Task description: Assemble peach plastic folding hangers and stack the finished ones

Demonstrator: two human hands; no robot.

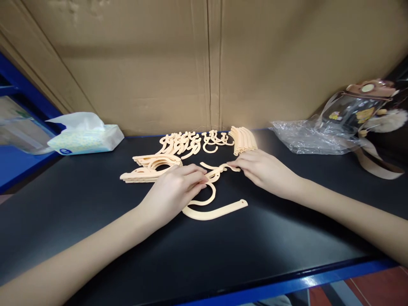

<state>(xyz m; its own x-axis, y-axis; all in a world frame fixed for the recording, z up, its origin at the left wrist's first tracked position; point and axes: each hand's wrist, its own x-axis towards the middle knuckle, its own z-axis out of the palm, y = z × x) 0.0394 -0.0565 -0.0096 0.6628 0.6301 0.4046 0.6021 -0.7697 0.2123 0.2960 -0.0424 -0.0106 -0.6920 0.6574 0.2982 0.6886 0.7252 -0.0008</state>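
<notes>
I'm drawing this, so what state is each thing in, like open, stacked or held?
Tissue pack: open, tissue sticking out
Bottle: lid on
Clear bag: crumpled
Left frames: stacked
Curved strips: lined up
Back pieces: overlapping
Front piece: lying down
Middle piece: held by left hand, right hand

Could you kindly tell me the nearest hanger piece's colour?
The nearest hanger piece is pale peach, showing best in the head view.

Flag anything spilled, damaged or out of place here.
Nothing looks spilled or clearly damaged. One mildly untidy item: the crumpled clear plastic bag at right rear, by the transparent brown-topped bottle, lying loose while the cream curved plastic strips to its left sit in a tidy row.
</notes>
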